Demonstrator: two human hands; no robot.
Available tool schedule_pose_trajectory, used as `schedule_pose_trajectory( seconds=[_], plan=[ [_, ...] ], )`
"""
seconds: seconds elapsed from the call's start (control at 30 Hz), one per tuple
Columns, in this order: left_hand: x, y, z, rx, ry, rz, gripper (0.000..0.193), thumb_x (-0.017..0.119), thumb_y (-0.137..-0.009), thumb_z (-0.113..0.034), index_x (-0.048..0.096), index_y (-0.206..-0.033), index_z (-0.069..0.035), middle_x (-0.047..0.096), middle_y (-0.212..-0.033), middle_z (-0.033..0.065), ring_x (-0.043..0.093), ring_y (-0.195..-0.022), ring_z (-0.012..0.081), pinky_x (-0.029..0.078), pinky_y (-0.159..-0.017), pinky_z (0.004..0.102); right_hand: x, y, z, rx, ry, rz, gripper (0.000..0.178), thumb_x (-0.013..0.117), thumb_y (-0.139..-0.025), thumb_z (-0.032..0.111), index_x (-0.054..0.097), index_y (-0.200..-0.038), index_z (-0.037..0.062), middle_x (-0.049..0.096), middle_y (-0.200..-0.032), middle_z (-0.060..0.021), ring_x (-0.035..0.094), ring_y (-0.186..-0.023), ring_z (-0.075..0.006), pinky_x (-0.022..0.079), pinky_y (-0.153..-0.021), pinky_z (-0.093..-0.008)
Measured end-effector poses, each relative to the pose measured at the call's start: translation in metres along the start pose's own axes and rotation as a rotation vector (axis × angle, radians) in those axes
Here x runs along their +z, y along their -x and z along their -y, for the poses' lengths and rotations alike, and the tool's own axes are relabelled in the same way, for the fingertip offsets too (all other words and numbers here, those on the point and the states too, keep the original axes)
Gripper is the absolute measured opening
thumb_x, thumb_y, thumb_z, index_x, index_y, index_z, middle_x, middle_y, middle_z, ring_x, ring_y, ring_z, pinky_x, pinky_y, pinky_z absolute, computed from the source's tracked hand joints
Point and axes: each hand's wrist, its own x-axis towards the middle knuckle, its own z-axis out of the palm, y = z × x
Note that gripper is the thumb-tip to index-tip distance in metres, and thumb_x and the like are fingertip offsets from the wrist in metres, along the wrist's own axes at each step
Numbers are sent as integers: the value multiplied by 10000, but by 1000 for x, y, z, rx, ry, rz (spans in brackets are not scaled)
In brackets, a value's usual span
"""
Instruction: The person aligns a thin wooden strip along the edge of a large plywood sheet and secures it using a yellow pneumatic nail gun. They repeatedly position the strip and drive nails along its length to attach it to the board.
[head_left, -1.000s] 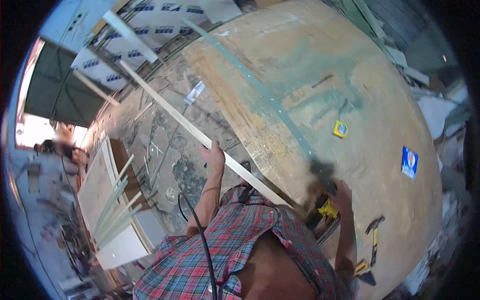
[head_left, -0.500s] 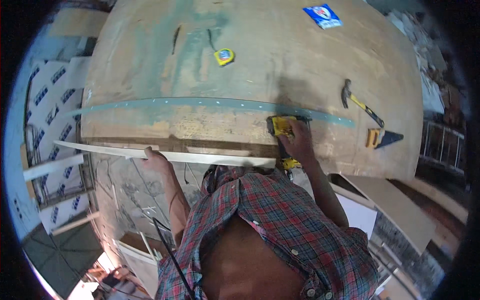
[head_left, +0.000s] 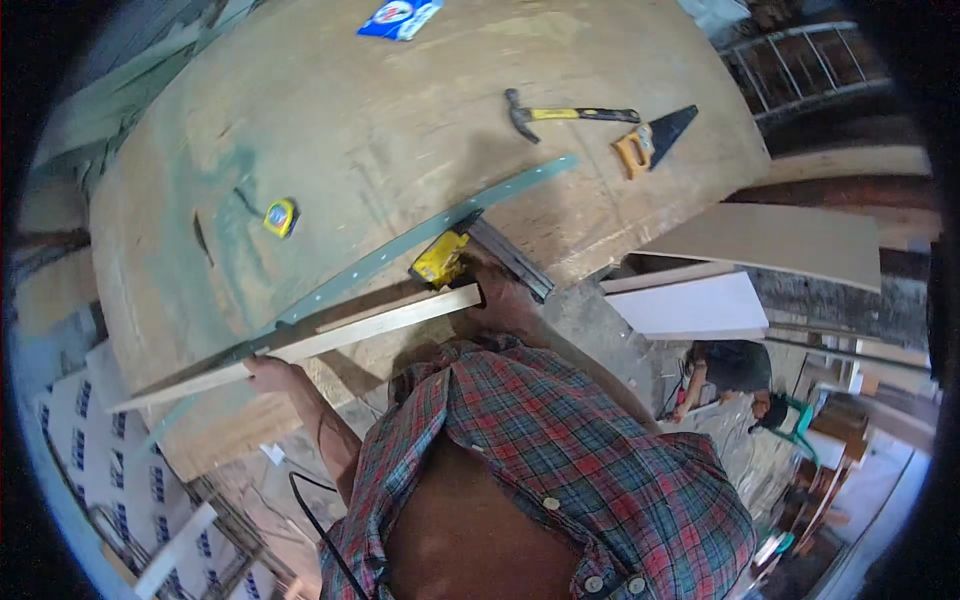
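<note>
My left hand grips a long pale wooden strip near its left part, holding it flat along the edge of a large plywood table. My right hand is closed on a yellow power tool with a dark base plate, at the strip's right end. The tool sits against a long green metal straightedge lying diagonally across the table. My plaid shirt fills the lower middle of the view.
On the table lie a yellow tape measure, a hammer, a hand saw and a blue packet. White boards lean at the right. Another person crouches on the floor beyond. A black cord hangs below.
The view has swung round, so the table and straightedge now lie tilted. Both hands keep their hold on the strip and the yellow tool.
</note>
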Motion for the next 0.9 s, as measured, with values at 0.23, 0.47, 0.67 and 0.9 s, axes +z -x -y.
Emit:
schedule_pose_trajectory(
  seconds=[0.23, 0.47, 0.67, 0.9],
  plan=[
    [26, 52, -51, -107, -79, 0, 544, 656, -833, -332, 583, -925, 199, 653, -904, 305, 587, -773, 387, 456, -686, 535, -8, 28, -50, -33, 10, -107, 763, 739, -777, 508, 516, -1363, 74, 601, -1289, -219, 594, -1191, -392, 495, -992, -489],
    [30, 10, 30, -40, 23, -72, 603, 669, -836, -366, 574, -967, 215, 648, -893, 321, 604, -795, 391, 484, -728, 512, -44, 93, -105, 152, 18, -318, 483, 763, -798, 346, 656, -1180, 71, 691, -1022, -208, 673, -906, -405, 548, -746, -465],
    [20, 11, 32, -89, -17, -132, 619, 668, -859, -368, 585, -1028, 221, 658, -1006, 352, 633, -857, 403, 506, -739, 509, -104, 109, -155, 612, -89, -507, 441, 735, -799, 376, 698, -1081, 38, 704, -905, -254, 696, -882, -429, 541, -741, -504],
    [31, 82, -43, -170, -27, -95, 637, 672, -863, -359, 544, -1046, 237, 643, -986, 356, 623, -861, 402, 504, -776, 509, -213, 77, -231, 785, 145, -631, 441, 721, -829, 375, 697, -1076, 10, 703, -860, -272, 718, -877, -412, 553, -752, -498]
  ],
)
